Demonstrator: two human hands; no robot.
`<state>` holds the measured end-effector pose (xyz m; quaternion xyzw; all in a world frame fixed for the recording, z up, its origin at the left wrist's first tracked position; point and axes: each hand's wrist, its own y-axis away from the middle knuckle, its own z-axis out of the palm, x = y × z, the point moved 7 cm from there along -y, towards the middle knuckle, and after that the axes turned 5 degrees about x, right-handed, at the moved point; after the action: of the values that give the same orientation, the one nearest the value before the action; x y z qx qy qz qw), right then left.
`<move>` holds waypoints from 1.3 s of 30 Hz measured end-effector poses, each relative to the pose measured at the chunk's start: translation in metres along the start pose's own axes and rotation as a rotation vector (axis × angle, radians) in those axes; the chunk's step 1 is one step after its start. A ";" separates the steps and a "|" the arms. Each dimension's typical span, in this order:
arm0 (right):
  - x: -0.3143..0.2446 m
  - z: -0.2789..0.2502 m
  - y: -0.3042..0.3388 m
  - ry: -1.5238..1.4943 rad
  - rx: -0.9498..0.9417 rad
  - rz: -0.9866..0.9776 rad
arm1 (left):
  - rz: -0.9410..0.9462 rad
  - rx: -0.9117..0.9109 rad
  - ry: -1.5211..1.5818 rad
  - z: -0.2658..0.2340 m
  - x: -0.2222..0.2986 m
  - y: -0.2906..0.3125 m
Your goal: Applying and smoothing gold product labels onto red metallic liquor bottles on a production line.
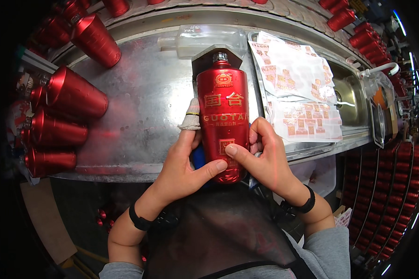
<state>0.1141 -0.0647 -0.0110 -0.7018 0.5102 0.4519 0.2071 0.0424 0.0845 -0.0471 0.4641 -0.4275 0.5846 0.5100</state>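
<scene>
A glossy red bottle (223, 111) with gold lettering and emblems lies in front of me, its bare glass neck pointing away. My left hand (186, 160) grips its lower left side. The thumb rests on the front, and a knitted finger cover (191, 115) with a yellow band sits on one raised finger. My right hand (265, 156) holds the lower right side, its thumb pressed on the small square gold emblem (226, 147) near the base. Behind the bottle's neck shows a dark angular holder (237, 59). Under the bottle, a bit of blue is mostly hidden.
White decal sheets (307, 122) with red and gold prints lie right of the bottle, beside a metal sink (347, 95). A clear bottle (212, 39) lies behind. Several red bottles (77, 93) stand at the left, others along the back. Stacked red bottles (381, 200) fill the lower right.
</scene>
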 end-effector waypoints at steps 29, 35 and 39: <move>0.027 -0.001 0.007 -0.317 -0.127 0.050 | -0.084 0.023 0.155 -0.005 0.000 -0.003; 0.025 0.004 0.015 -0.306 -0.206 0.072 | -0.015 -0.036 0.123 -0.008 -0.001 0.000; 0.027 0.005 0.013 -0.311 -0.223 0.084 | -0.029 -0.025 0.077 -0.008 -0.002 0.001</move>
<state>0.1022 -0.0801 -0.0346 -0.6203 0.4474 0.6170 0.1854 0.0404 0.0920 -0.0511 0.4412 -0.4079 0.5892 0.5402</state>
